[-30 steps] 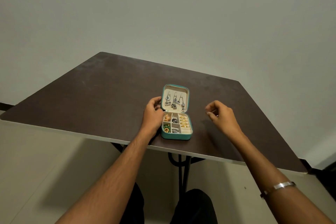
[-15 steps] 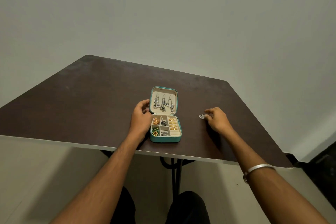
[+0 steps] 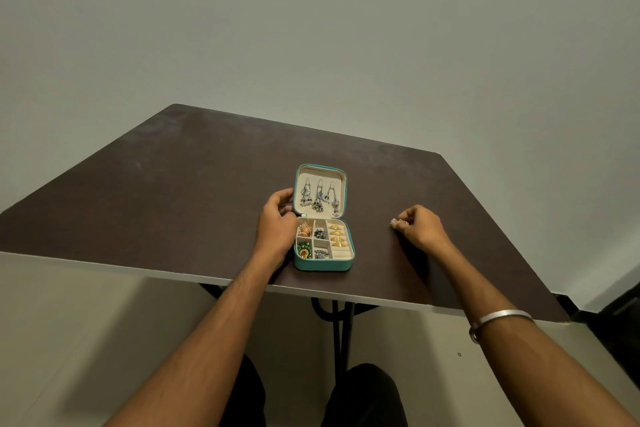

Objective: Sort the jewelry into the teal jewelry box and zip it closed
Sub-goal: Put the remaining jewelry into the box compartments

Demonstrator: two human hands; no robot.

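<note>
Pinching a small silver piece (image 3: 394, 222) off the dark table (image 3: 173, 184), the right hand (image 3: 419, 230) has its fingertips closed on the item, well off to the right of the box. What kind of piece it is cannot be told at this size. A metal bangle (image 3: 498, 320) sits on that forearm.

The left hand (image 3: 277, 227) is curled against the left side of the teal jewelry box (image 3: 323, 263), thumb and fingers at the hinge where the lid (image 3: 320, 172) meets the tray, apparently steadying it. The two hands are well apart, with the box between them and nearer the left.

The box lies open just right of the left hand. Three drop earrings (image 3: 319, 199) hang inside the raised lid. The tray compartments already hold gold pieces (image 3: 336, 236), an orange item (image 3: 304, 229), a green one (image 3: 303, 250) and dark and silver bits (image 3: 321, 234).

Assessment: the sorting step is late, with this piece the only loose one visible on the table. The next move calls for carrying the piece leftward across to the tray, setting it in a compartment with room, while the left hand keeps the box from sliding. The zip is not yet touched; closing follows.
</note>
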